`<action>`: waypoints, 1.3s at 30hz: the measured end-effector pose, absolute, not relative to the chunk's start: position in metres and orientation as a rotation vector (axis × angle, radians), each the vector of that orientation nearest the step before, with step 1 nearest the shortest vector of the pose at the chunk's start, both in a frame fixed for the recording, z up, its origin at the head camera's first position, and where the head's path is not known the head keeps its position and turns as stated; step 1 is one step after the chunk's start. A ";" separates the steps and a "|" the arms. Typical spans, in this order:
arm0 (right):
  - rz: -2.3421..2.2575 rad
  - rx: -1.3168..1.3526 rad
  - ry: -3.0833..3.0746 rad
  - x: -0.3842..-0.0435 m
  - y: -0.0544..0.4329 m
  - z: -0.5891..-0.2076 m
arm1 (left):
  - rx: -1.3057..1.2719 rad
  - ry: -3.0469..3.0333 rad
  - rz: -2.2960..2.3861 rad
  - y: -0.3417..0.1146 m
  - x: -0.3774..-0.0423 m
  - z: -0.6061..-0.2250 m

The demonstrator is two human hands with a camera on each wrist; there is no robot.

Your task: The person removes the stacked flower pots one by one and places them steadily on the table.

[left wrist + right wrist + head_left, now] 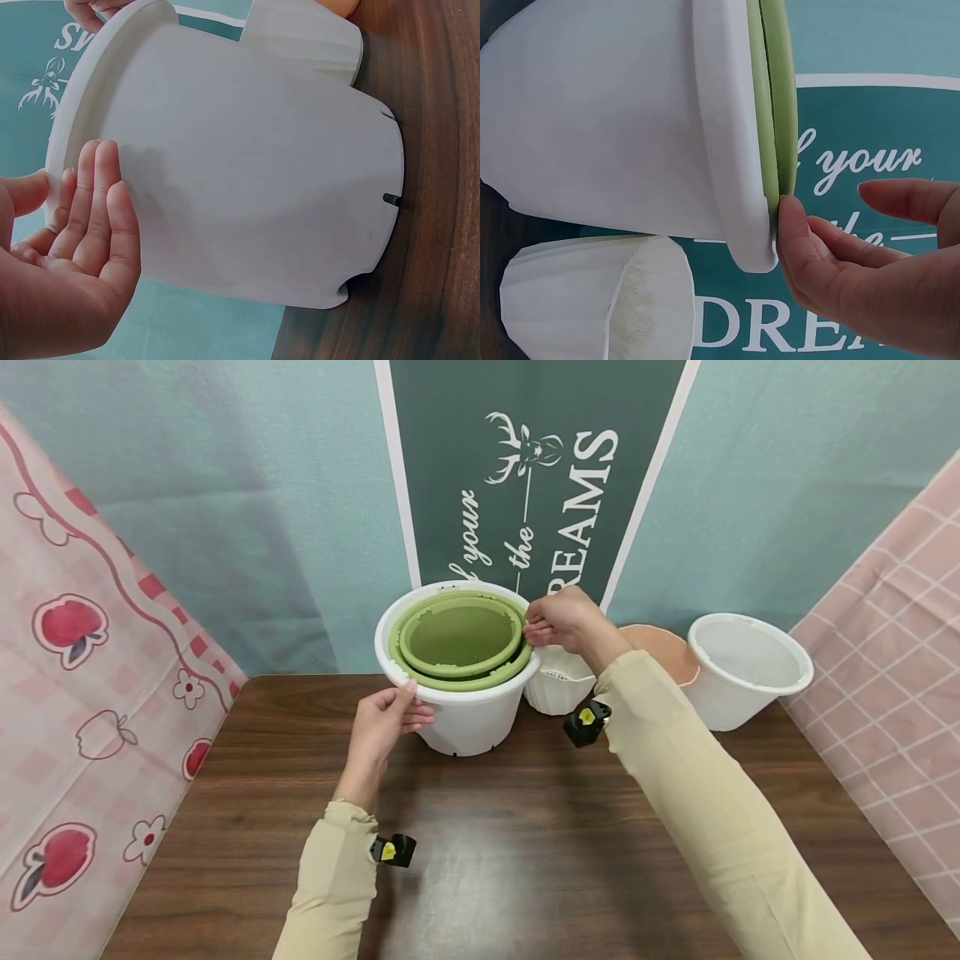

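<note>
A large white plant pot (pixel 463 720) stands upright at the back of the table. Two green pots sit nested in it: a larger green pot (pixel 397 647) and a smaller green pot (pixel 465 639) inside that one. My left hand (pixel 382 718) pinches the white pot's front left rim, thumb on the rim and fingers below it, as the left wrist view (pixel 82 247) also shows. At the right side, my right hand (pixel 566 620) touches the green rims with its fingertips (pixel 791 214). Its thumb stands apart from them.
To the right of the nested pots are a small white fluted pot (pixel 547 693), an orange pot (pixel 660 647) partly behind my right arm, and a tilted white pot (pixel 723 697). Cloth hangs behind and on both sides of the brown wooden table (pixel 480 860).
</note>
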State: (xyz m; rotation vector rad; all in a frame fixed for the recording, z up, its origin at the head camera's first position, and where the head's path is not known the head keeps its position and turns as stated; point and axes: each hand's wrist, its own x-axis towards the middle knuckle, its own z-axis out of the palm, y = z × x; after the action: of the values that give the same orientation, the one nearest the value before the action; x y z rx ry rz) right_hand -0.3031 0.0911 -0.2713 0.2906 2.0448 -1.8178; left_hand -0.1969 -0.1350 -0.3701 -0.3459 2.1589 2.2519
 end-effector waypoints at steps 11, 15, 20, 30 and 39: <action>-1.739 0.201 2.100 -0.301 0.090 -0.267 | -0.350 2.157 2.247 -0.135 -0.196 -0.369; -1.685 0.137 2.119 -0.301 0.090 -0.264 | -0.349 2.160 2.242 -0.135 -0.196 -0.369; -1.577 0.115 2.198 -0.300 0.087 -0.262 | -0.346 2.157 2.248 -0.135 -0.196 -0.369; -1.469 0.130 2.280 -0.296 0.079 -0.254 | -0.339 2.154 2.258 -0.135 -0.196 -0.369; -1.658 0.206 2.156 -0.298 0.082 -0.258 | -0.329 2.157 2.257 -0.135 -0.196 -0.371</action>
State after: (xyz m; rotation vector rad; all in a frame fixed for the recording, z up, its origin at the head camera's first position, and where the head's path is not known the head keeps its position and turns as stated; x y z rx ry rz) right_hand -0.2980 0.0817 -0.2583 0.2062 2.1562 -1.6576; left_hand -0.1962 -0.1347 -0.3707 -0.3286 2.1566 2.2571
